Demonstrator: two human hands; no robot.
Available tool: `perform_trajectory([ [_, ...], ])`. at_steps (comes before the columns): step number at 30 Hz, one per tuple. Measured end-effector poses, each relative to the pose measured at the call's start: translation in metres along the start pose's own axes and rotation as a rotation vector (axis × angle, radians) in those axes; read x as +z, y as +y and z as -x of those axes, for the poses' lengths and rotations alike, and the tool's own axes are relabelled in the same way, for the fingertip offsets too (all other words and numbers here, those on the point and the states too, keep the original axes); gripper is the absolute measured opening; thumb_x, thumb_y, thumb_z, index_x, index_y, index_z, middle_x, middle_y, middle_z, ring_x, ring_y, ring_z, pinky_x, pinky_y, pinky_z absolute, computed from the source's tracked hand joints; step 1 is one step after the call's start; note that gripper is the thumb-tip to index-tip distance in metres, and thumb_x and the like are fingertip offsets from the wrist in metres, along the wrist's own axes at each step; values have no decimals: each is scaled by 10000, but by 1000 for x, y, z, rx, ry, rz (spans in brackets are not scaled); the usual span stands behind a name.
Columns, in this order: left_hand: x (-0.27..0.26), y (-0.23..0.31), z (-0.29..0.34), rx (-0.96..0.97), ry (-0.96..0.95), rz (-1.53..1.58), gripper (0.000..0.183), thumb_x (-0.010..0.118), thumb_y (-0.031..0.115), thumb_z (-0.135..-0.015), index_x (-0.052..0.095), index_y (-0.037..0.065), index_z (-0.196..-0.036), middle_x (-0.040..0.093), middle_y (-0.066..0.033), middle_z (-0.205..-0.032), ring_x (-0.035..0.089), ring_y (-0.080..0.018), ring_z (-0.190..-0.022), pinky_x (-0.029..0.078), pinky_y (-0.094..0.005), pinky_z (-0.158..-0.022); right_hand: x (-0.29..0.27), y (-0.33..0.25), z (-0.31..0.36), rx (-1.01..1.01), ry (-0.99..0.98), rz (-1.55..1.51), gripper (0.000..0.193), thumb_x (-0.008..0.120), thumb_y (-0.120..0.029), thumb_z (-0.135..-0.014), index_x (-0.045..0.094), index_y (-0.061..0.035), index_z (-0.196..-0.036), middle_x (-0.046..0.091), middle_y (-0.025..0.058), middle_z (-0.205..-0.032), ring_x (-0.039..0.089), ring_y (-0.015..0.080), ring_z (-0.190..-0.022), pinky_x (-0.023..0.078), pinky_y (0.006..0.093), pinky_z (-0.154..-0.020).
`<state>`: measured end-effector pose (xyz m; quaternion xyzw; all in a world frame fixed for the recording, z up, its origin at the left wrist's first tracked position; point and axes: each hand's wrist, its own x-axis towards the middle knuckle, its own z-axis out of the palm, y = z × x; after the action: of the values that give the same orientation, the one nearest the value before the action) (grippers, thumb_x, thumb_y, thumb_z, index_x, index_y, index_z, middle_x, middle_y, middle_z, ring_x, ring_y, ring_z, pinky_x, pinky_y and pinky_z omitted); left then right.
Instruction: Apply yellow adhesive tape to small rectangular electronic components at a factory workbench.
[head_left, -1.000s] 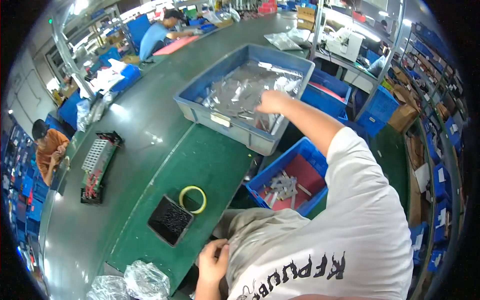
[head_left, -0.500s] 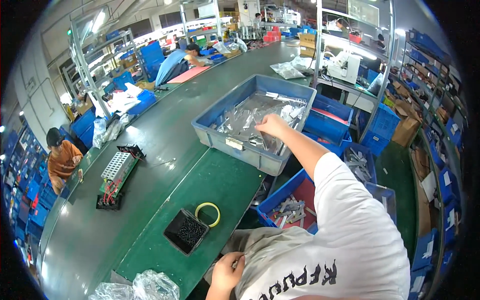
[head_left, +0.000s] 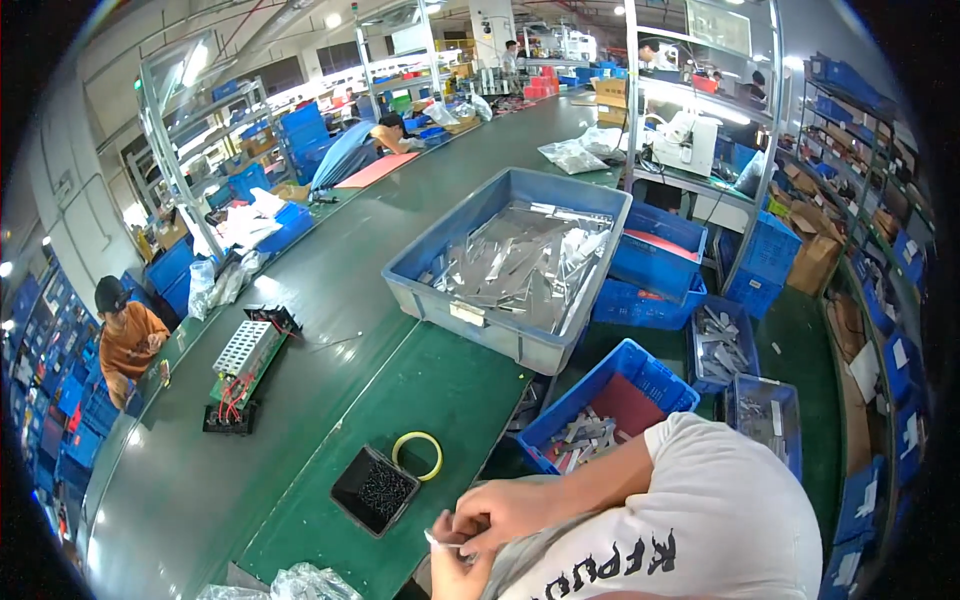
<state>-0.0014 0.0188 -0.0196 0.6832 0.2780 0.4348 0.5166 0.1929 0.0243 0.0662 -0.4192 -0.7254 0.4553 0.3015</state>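
Note:
My left hand and my right hand meet close to my body at the table's near edge. Both are closed, fingers against each other. A thin pale strip sticks out between them; most of it is hidden. Just beyond the hands sits a black square tray of small dark screws, with a yellow tape ring beside it. Farther out stands a large blue-grey bin with many flat metal pieces lying in it.
An assembly with a white cell block, green board and red wires lies on the dark belt. Blue crates holding metal parts stand low to the right. Clear plastic bags lie at the near left. A person in orange sits across the belt.
My right hand has come back from inside the large bin to my left hand. The two hands now touch, with a thin pale strip between them.

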Motion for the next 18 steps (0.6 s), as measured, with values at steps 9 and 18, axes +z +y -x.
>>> perform_trajectory([
  [9, -11, 11, -8, -446, 245, 229, 393, 432, -7, -854, 448, -42, -1246, 586, -97, -806, 568, -159, -642, 479, -298, -624, -39, 66, -60, -373, 376, 395, 234, 680, -260, -884, 666, -49, -983, 637, 95, -929, 615, 277, -855, 486, 394, -762],
  [18, -18, 0, 3, -445, 107, 46, 319, 492, 61, -969, 488, -8, -1280, 546, -65, -732, 454, -145, -584, 405, -293, -538, -40, 107, -69, -318, 285, 810, 533, 697, -303, -726, 620, -45, -1185, 520, 147, -1353, 398, 336, -1345, 300, 504, -1065],
])
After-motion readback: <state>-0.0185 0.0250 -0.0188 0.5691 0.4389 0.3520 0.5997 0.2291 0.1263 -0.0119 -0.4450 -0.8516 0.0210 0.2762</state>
